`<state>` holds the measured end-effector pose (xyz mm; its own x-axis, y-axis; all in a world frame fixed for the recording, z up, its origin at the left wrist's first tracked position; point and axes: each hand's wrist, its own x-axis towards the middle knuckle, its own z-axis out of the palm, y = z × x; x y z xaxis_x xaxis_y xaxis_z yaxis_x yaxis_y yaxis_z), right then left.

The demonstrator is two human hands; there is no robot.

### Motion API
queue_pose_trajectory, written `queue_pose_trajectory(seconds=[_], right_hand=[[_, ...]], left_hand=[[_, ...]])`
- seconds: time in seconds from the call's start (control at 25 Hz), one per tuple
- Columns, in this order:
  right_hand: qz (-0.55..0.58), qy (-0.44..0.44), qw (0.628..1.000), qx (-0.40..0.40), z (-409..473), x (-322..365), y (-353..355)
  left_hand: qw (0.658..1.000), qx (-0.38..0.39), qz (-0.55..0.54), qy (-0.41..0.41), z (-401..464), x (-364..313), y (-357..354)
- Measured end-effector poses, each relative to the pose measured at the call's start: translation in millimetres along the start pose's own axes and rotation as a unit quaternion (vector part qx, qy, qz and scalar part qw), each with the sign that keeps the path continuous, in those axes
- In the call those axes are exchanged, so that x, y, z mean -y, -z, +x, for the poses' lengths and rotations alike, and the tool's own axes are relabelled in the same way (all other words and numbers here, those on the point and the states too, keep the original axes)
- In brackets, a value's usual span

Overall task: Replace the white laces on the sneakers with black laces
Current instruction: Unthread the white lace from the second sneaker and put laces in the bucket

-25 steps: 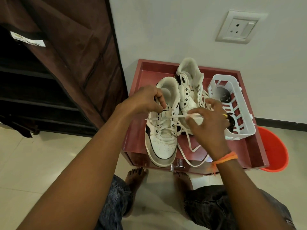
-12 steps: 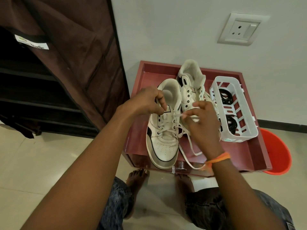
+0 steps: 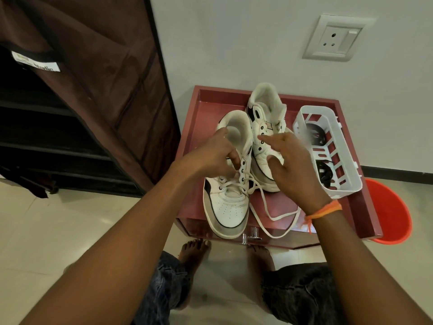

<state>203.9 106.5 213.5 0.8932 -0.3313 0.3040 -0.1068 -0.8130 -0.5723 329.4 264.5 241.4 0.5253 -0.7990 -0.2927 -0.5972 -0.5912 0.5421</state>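
Person seen from the head camera. Both forearms are bare, without sleeves. The right wrist carries an orange thread band [image 3: 324, 210], wound in several strands, with a loose frayed end hanging from its knot at the inner side. The left hand [image 3: 210, 158] and right hand [image 3: 290, 165] show no gloves. The legs are clad in dark, washed denim shorts [image 3: 297, 294] with a mottled, faded surface and rough hems. Both feet [image 3: 194, 250] are bare on the floor.
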Motion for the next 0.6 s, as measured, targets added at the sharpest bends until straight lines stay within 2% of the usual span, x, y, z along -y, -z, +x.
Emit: queue_pose_trajectory(seconds=[0.08,0.12,0.24,0.36,0.44,0.52,0.6], right_hand=[[-0.04,0.093,0.994,0.028,9,1,-14],[-0.071,0.111,0.99,0.044,13,0,-20],[-0.121,0.089,0.985,0.082,14,-5,-30],[-0.103,0.064,0.989,0.078,15,-3,-23],[-0.068,0.036,0.994,0.08,17,-2,-17],[-0.035,0.027,0.995,0.091,16,-1,-17],[-0.022,0.028,0.994,0.1,16,0,-19]], left_hand=[[1.0,-0.014,0.013,0.006,0,0,-5],[0.999,-0.029,0.028,0.013,1,0,-8],[0.987,-0.098,0.124,0.012,3,-2,-16],[0.976,-0.137,0.171,0.004,-11,5,-11],[0.981,-0.108,0.155,0.038,-32,15,1],[0.99,-0.039,0.115,0.078,-48,23,12],[0.991,-0.031,0.087,0.095,-51,20,15]])
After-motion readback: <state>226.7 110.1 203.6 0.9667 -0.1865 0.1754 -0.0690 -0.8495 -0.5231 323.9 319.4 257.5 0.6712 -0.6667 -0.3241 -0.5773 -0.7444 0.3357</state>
